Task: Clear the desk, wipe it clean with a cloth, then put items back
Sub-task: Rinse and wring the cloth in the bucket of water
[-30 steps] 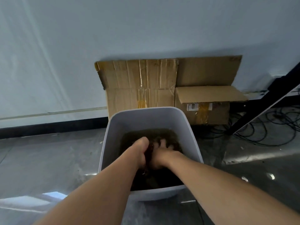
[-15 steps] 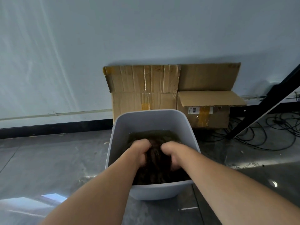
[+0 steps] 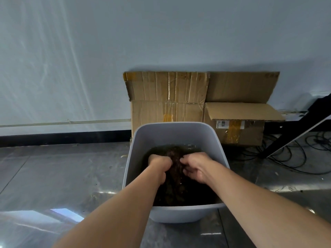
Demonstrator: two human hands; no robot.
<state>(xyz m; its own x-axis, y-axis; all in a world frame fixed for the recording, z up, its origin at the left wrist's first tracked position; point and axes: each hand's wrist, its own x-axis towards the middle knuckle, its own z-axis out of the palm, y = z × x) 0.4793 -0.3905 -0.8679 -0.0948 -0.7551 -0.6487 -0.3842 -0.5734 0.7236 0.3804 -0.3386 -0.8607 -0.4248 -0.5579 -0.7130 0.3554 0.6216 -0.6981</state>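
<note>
I can read no text here, because the print on the white barcode label (image 3: 222, 124) on the small cardboard box (image 3: 254, 136) is too small.

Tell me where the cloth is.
Head view, lower centre: the cloth is in the murky water inside the bin, gripped between the left hand and right hand.

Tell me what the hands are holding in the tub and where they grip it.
The left hand and right hand each clutch the bunched top of a dark wet cloth in the tub.
</note>
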